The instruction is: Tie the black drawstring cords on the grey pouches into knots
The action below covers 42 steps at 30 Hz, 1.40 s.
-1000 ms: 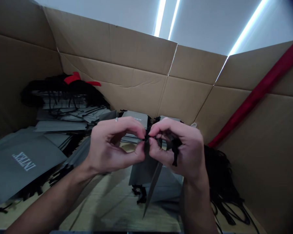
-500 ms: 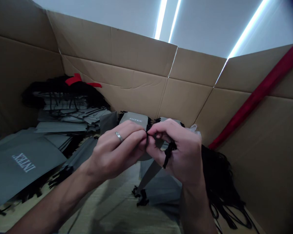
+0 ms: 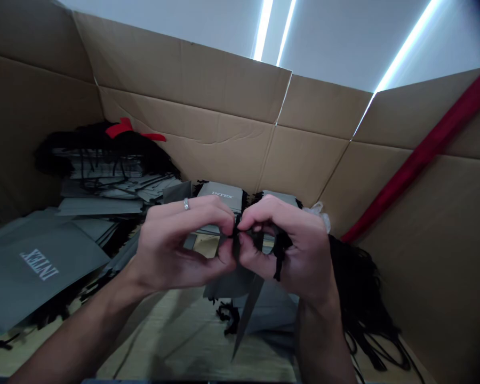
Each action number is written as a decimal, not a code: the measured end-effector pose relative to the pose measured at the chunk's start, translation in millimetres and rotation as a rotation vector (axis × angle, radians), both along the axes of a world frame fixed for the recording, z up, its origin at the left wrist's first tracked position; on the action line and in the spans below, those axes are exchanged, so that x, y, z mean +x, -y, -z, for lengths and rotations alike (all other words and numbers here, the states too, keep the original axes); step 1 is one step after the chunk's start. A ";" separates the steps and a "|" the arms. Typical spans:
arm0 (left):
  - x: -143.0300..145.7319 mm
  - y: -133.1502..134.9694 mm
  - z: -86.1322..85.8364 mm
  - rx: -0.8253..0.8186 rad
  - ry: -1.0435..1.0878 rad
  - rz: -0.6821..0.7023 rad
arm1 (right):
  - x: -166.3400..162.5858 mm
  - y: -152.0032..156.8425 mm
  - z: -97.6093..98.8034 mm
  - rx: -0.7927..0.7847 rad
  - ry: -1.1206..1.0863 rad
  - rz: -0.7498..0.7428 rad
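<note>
My left hand [image 3: 182, 245] and my right hand [image 3: 292, 248] meet fingertip to fingertip at the middle of the view. Both pinch a thin black cord [image 3: 236, 234] at the top of a grey paper bag [image 3: 232, 282] that hangs below them. More of the cord [image 3: 280, 256] loops through my right hand's curled fingers. A ring sits on a finger of my left hand. The bag's upper edge is hidden behind my fingers.
Tall cardboard walls [image 3: 224, 112] enclose the space. Grey INTEX bags [image 3: 40, 261] lie flat at the left, a stack with black cords and a red ribbon [image 3: 124, 128] behind them. More bags [image 3: 224, 194] stand at the back. Loose black cords [image 3: 360, 298] pile up at the right.
My left hand has turned back so its fingers arch over the cord, and the hanging bag has dropped slightly. Both hands stay pinched together at the same spot.
</note>
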State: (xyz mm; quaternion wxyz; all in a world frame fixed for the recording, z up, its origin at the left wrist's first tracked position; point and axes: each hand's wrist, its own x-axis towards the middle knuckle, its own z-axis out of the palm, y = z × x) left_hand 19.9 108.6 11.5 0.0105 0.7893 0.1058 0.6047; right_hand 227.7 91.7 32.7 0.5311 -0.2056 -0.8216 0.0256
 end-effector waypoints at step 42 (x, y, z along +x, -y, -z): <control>-9.4 1.9 -5.7 -0.034 -0.370 -0.216 | 10.4 1.8 -0.7 0.078 0.057 0.086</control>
